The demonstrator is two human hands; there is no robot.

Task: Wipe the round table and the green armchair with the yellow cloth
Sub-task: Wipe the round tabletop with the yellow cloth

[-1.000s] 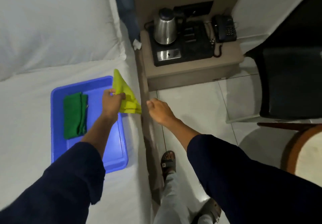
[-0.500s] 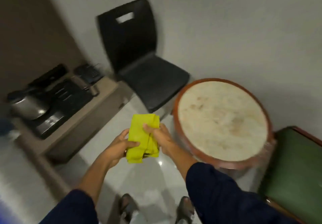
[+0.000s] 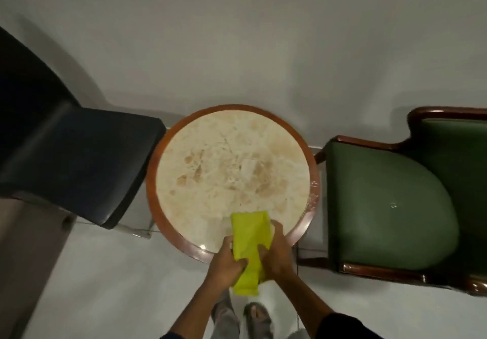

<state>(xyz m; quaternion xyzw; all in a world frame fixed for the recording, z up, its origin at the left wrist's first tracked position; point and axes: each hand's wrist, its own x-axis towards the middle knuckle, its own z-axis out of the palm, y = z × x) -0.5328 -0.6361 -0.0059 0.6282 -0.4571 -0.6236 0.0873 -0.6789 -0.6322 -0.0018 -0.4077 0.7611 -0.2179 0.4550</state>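
Grip: the left hand (image 3: 225, 263) and the right hand (image 3: 274, 254) both clasp the folded yellow cloth (image 3: 250, 243), fingers curled around its long sides.
Cloth: its upper end lies over the round table (image 3: 313, 180) at the 6 o'clock edge; its lower end hangs past the rim toward the pale floor (image 3: 105, 272).
Table: marbled cream top, reddish wood rim, standing against a grey wall (image 3: 237, 35).
At 3 o'clock: the green armchair (image 3: 382, 207), dark wood frame, just beside the table.
At 9 o'clock: a black chair (image 3: 79, 164), its seat corner near the rim.
Below: two sandalled feet (image 3: 257, 317).
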